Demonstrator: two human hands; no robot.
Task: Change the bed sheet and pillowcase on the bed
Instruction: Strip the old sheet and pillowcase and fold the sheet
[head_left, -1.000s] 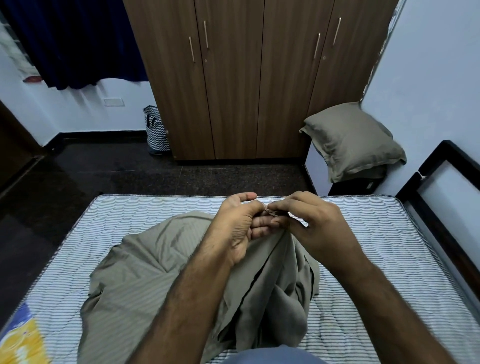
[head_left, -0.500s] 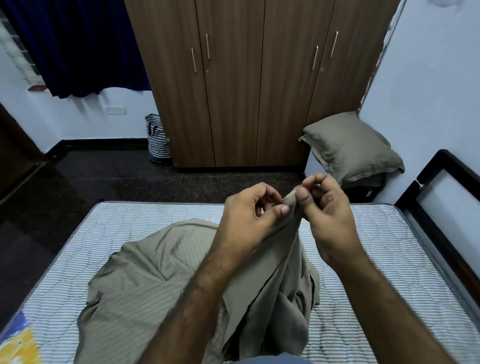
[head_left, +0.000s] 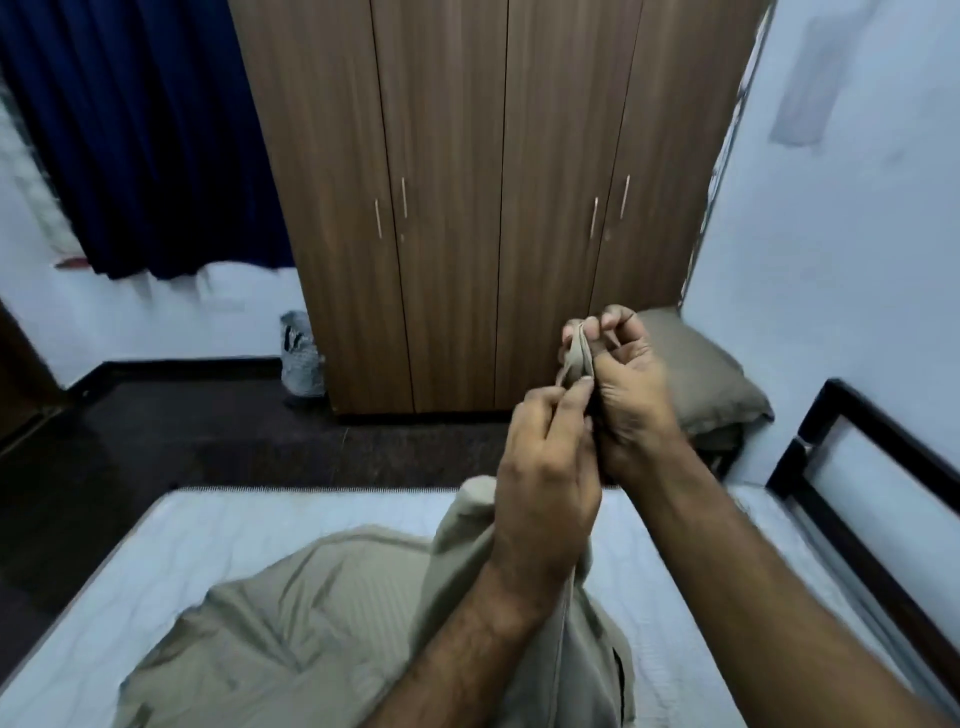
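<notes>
The mattress lies bare, with its pale quilted top showing on both sides, so I judge that the old sheet is already off and the new one is not yet spread. The olive-grey bed sheet sits in a crumpled heap on the middle of the mattress, and one part of it rises up in a long fold to the hands.

The right hand is raised above the far edge of the bed and pinches a bunched corner or edge of the sheet between thumb and curled fingers. The left hand is just below it, touching it, and its thumb and fingers also grip the same fold of cloth. It looks to me that the person searches for a corner or a hem in order to open the sheet out; which one exactly, I cannot tell, because the picture is a little blurred there.

A pillow in a case of the same colour leans by the wall beside the wooden wardrobe, off the bed. Whether this case is the fresh one or the old one, I cannot say.

What is left, in my judgement: to unfold the sheet, spread and tuck it over the mattress, see to the pillowcase if needed, and put the pillow back on the bed.
</notes>
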